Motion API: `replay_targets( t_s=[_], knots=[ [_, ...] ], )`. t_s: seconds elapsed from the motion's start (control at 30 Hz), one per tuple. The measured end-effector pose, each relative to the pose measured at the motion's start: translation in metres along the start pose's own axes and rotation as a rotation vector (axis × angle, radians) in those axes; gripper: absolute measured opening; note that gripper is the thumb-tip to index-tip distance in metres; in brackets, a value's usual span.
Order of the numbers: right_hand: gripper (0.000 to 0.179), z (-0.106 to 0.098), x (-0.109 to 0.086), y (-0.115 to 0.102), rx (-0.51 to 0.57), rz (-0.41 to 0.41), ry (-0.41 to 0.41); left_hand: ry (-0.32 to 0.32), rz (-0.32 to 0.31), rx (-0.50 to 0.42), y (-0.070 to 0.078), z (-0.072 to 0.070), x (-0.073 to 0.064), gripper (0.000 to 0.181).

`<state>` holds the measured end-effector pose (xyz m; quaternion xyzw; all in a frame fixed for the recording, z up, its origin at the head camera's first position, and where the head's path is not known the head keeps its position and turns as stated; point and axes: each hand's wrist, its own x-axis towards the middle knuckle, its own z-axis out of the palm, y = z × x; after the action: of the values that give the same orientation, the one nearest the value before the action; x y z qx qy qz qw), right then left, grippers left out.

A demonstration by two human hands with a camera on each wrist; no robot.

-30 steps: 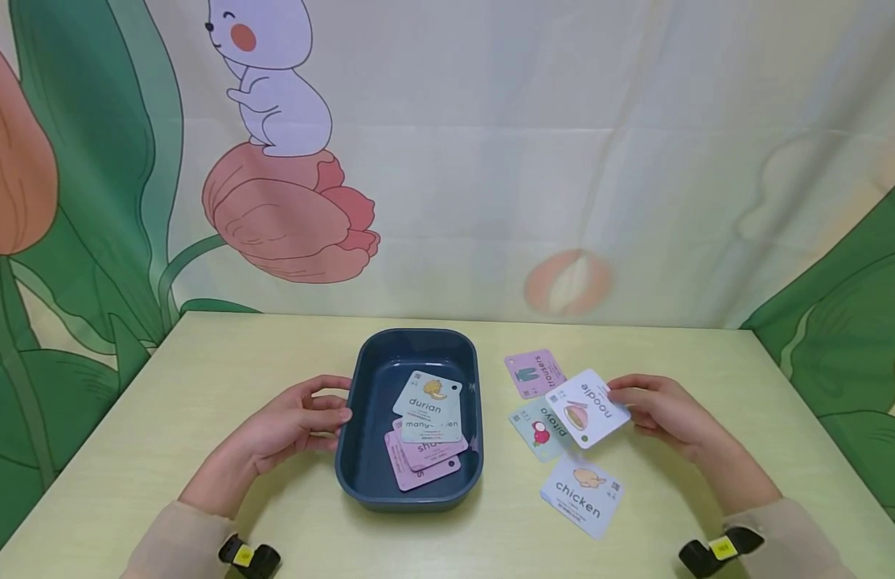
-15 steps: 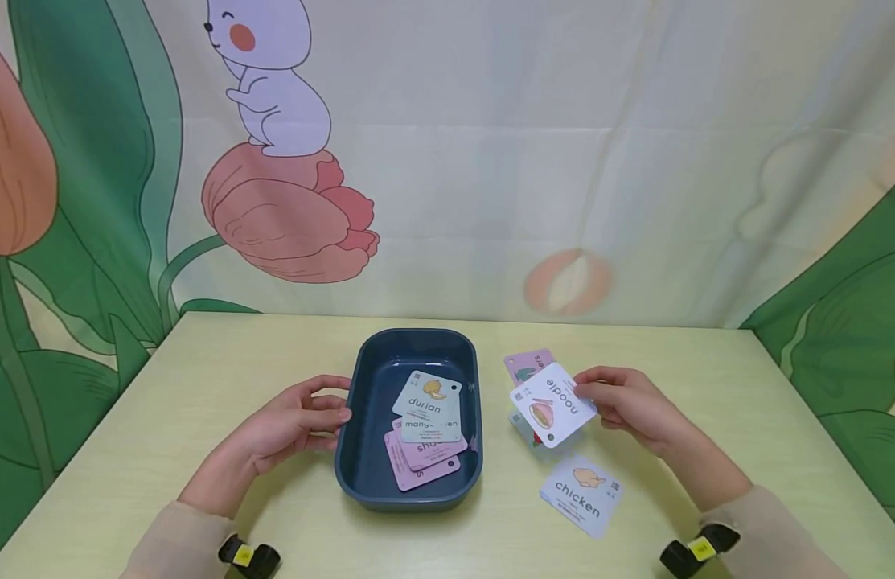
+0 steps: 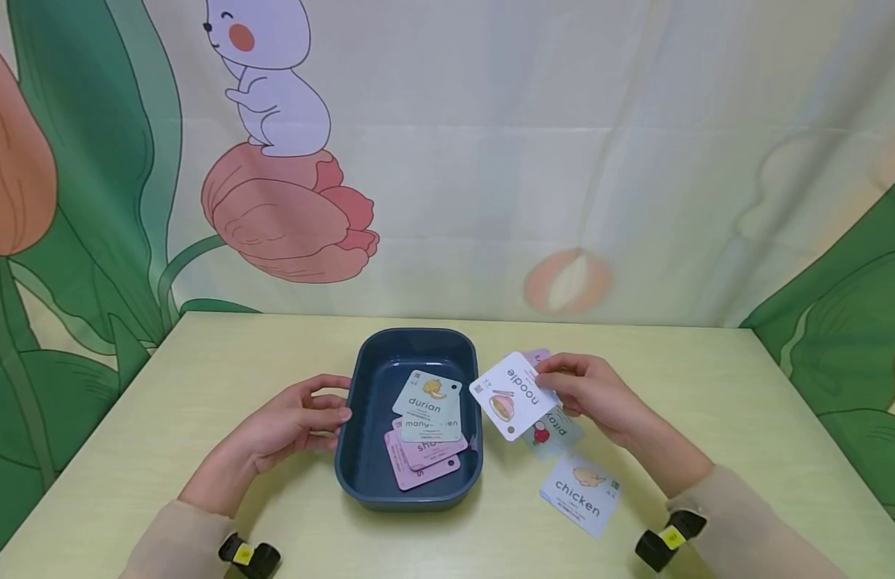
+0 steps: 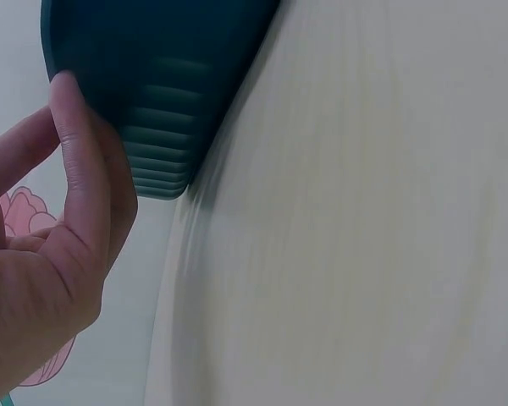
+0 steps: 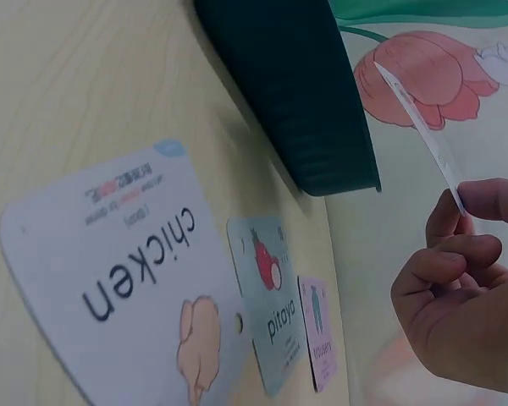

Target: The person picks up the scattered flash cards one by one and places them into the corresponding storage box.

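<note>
My right hand (image 3: 592,396) pinches a white flashcard (image 3: 514,396) printed "noodle" by its corner, between thumb and finger. The card is tilted in the air beside the right rim of a dark blue tray (image 3: 425,500). Seen from the right wrist, the noodle card (image 5: 423,135) is nearly edge-on. My left hand (image 3: 295,422) touches the tray's left rim with its fingertips. In the left wrist view, a fingertip (image 4: 66,89) lies at the rim. Inside the tray lie a durian card (image 3: 427,400), a partly covered mango card (image 3: 433,428) and pink cards (image 3: 418,470).
On the table right of the tray lie a chicken card (image 3: 581,494), a pitoya card (image 3: 559,434) and a pink trousers card (image 5: 317,334). The noodle card and right hand partly cover the latter two in the head view. A printed curtain (image 3: 447,201) hangs behind the table.
My right hand has carried the noodle card leftward, from above the pitoya and trousers cards to beside the tray's right rim. The left hand and the tray have stayed in place.
</note>
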<state>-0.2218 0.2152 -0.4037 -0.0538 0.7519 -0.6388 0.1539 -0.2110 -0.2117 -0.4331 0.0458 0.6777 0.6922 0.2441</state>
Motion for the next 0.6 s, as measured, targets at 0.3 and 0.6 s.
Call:
replay_targets(
  t_s=[0.3,0.6],
  knots=[
    [0.027,0.025,0.013,-0.010,-0.009,-0.021,-0.024,-0.010,-0.005,-0.007,-0.002,-0.002,0.002,0.062],
    [0.020,0.056,0.019,-0.016,-0.134,-0.017,-0.061,-0.014,-0.003,-0.004,-0.002,-0.002,0.002,0.062]
  ],
)
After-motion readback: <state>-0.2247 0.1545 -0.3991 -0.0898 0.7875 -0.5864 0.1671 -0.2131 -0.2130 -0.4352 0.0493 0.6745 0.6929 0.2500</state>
